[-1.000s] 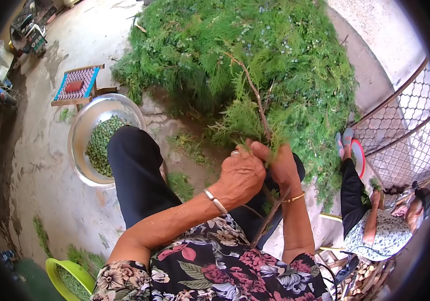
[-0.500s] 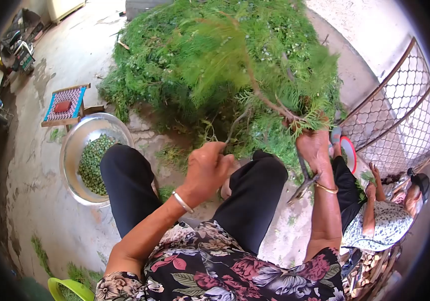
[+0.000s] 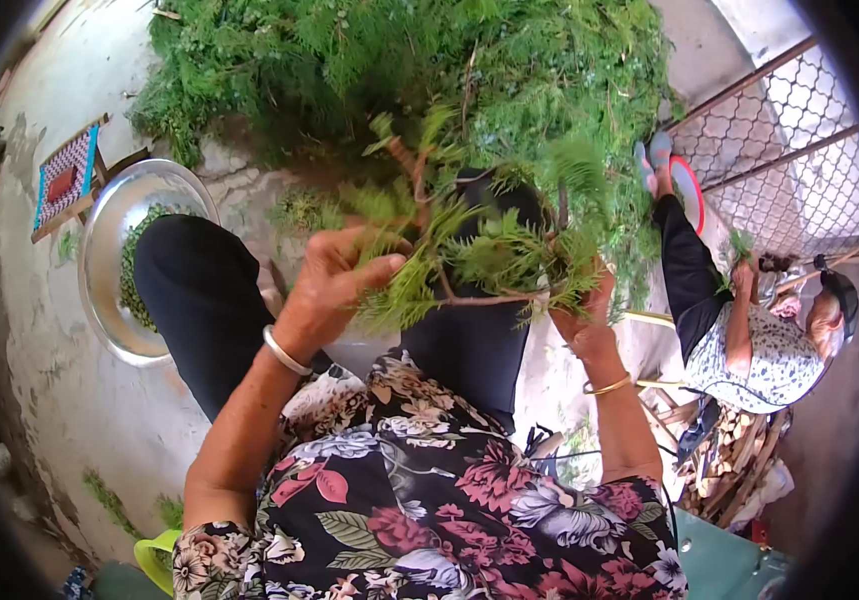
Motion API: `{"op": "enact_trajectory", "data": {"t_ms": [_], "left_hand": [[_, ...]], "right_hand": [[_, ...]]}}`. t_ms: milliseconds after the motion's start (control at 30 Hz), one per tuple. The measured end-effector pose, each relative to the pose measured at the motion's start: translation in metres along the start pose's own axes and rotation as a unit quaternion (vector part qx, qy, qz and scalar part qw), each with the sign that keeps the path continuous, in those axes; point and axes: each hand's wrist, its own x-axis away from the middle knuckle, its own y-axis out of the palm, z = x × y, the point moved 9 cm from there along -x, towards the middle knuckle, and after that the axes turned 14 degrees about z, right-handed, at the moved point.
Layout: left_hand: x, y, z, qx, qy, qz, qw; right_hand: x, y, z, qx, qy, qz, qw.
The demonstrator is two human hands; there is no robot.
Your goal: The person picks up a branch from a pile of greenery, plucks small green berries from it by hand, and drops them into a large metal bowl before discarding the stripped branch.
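Observation:
A leafy evergreen branch (image 3: 489, 300) with feathery green sprigs is held up in front of my lap. My right hand (image 3: 589, 310) is closed around its woody end at the right, the fingertips partly hidden by sprigs. At the branch's left side, my left hand (image 3: 334, 285) has its fingers curled and its thumb against the foliage; blurred sprigs cover part of the grip. By my left knee stands a metal basin (image 3: 114, 335) containing small green berries (image 3: 139, 260).
A large heap of cut evergreen branches (image 3: 349, 60) lies ahead. A low woven stool (image 3: 59, 180) stands left, a green-yellow tub (image 3: 154, 555) at lower left. On the right sit another person (image 3: 749, 355), a red-rimmed basin (image 3: 689, 195), a wire-mesh gate (image 3: 789, 150) and firewood (image 3: 739, 460).
The branch has come off the heap, nearer my lap, carried by my right hand. My left hand has shifted left onto its sprigs. The view has tilted down and moved right.

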Motion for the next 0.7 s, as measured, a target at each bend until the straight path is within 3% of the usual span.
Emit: {"op": "enact_trajectory", "data": {"t_ms": [67, 100, 133, 200, 233, 267, 333, 367, 433, 467, 500, 533, 567, 600, 633, 667, 700], "left_hand": [[-0.011, 0.006, 0.021, -0.27, 0.087, -0.059, 0.957], [-0.022, 0.002, 0.0, -0.095, -0.046, -0.022, 0.994], [-0.025, 0.004, -0.001, -0.098, -0.047, -0.022, 0.994], [-0.024, 0.009, -0.014, -0.068, -0.157, -0.036, 0.985], [-0.021, 0.02, -0.002, -0.071, -0.124, -0.056, 0.988], [-0.018, 0.025, -0.005, -0.074, -0.127, -0.056, 0.988], [-0.013, 0.038, 0.015, -0.165, 0.102, -0.072, 0.978], [-0.018, 0.034, 0.007, -0.14, 0.046, -0.037, 0.988], [-0.033, 0.001, 0.027, -0.242, 0.09, 0.126, 0.958], [-0.032, -0.01, 0.034, -0.111, -0.024, 0.178, 0.977], [-0.03, -0.011, 0.062, -0.053, 0.035, 0.22, 0.973], [-0.025, -0.005, 0.094, -0.091, 0.112, 0.2, 0.969], [-0.018, 0.005, 0.122, -0.13, 0.19, 0.181, 0.956], [-0.008, 0.02, 0.144, -0.155, 0.272, 0.141, 0.939], [0.002, 0.037, 0.16, -0.178, 0.351, 0.098, 0.914], [0.009, 0.051, 0.165, -0.204, 0.393, 0.08, 0.893], [0.006, 0.063, 0.156, -0.21, 0.371, 0.038, 0.903]], "right_hand": [[-0.003, -0.005, -0.002, -0.036, -0.101, 0.008, 0.994], [-0.008, -0.005, 0.01, -0.177, -0.03, -0.047, 0.983], [-0.014, -0.012, 0.018, -0.179, -0.027, -0.048, 0.982], [-0.02, -0.024, 0.019, -0.11, -0.128, -0.04, 0.985], [-0.014, -0.026, 0.015, 0.039, -0.251, -0.007, 0.967], [-0.015, -0.023, 0.017, 0.037, -0.248, -0.007, 0.968], [-0.016, -0.019, 0.024, -0.082, -0.174, -0.034, 0.981], [-0.023, -0.029, 0.038, -0.137, -0.111, -0.007, 0.984], [-0.024, -0.03, 0.043, -0.179, -0.106, -0.043, 0.977], [-0.021, -0.025, 0.043, -0.218, -0.103, -0.086, 0.967], [-0.021, -0.03, 0.041, -0.175, -0.101, -0.004, 0.979], [-0.02, -0.031, 0.043, -0.177, -0.1, -0.002, 0.979], [-0.012, -0.033, 0.024, 0.121, -0.277, 0.043, 0.952], [-0.002, -0.025, 0.013, 0.403, -0.421, 0.081, 0.809], [-0.015, -0.056, 0.03, 0.289, -0.378, 0.095, 0.874], [-0.016, -0.058, 0.032, 0.287, -0.378, 0.095, 0.875], [-0.013, -0.057, 0.03, 0.317, -0.409, 0.1, 0.85]]}}
